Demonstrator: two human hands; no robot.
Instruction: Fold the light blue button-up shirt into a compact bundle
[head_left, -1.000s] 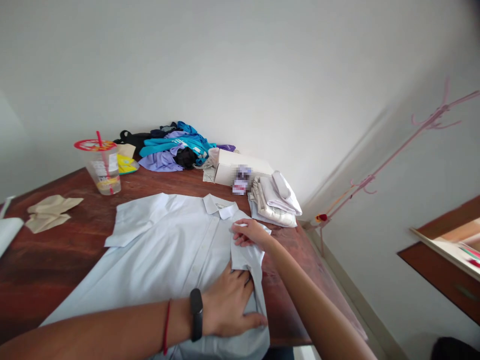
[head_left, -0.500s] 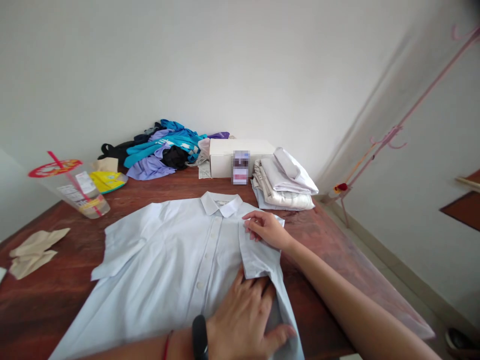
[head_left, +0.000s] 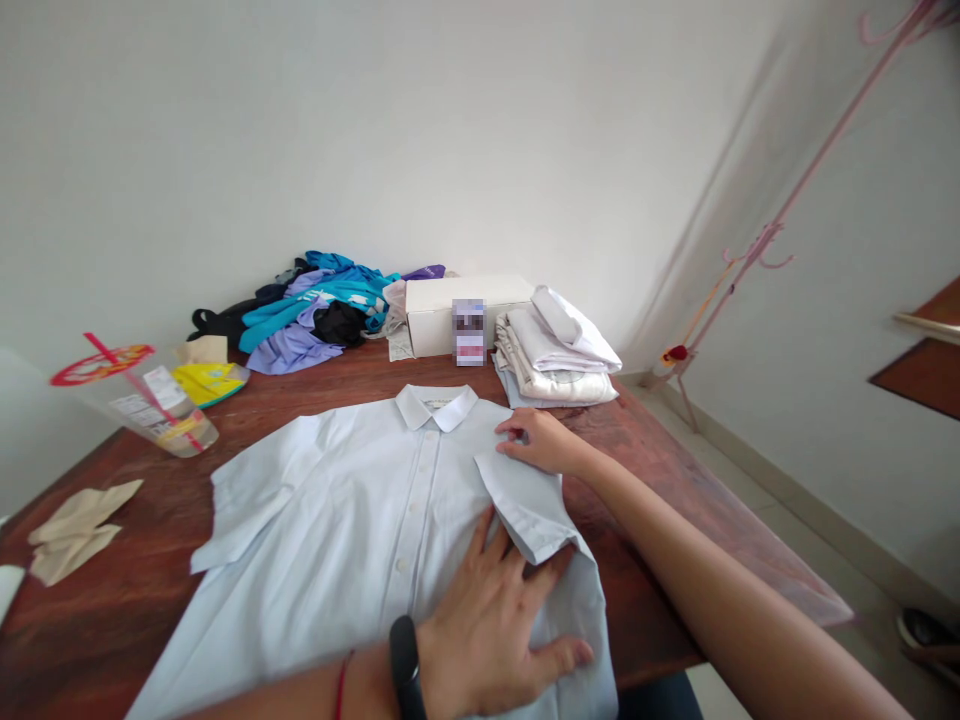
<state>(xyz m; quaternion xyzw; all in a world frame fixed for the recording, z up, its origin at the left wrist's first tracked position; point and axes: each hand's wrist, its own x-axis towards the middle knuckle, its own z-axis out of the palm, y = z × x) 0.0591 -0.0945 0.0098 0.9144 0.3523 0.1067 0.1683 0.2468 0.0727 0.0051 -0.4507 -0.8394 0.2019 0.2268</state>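
A light short-sleeved button-up shirt (head_left: 337,540) lies front side up, collar away from me. The sleeve on its right side (head_left: 529,500) is folded inward over the chest. My left hand (head_left: 495,610), below a black wristband, presses flat on the lower right of the shirt with fingers spread; its fingertips sit beside the cuff of that sleeve. At the shoulder on the right, my right hand (head_left: 541,442) has its fingers curled and pinched on the fabric. The other sleeve (head_left: 251,500) spreads outward to the left.
Folded clothes (head_left: 559,350) are stacked at the back beside a white box (head_left: 435,315). A clothes heap (head_left: 315,305), a yellow packet (head_left: 210,382), a leaning plastic cup (head_left: 161,400) and crumpled brown paper (head_left: 82,525) occupy the left. A pink coat rack (head_left: 795,190) stands right.
My right hand has moved up toward the shoulder. The folded sleeve has turned, its cuff now slanting down to the right. My left hand stays spread on the shirt; the view shifts slightly.
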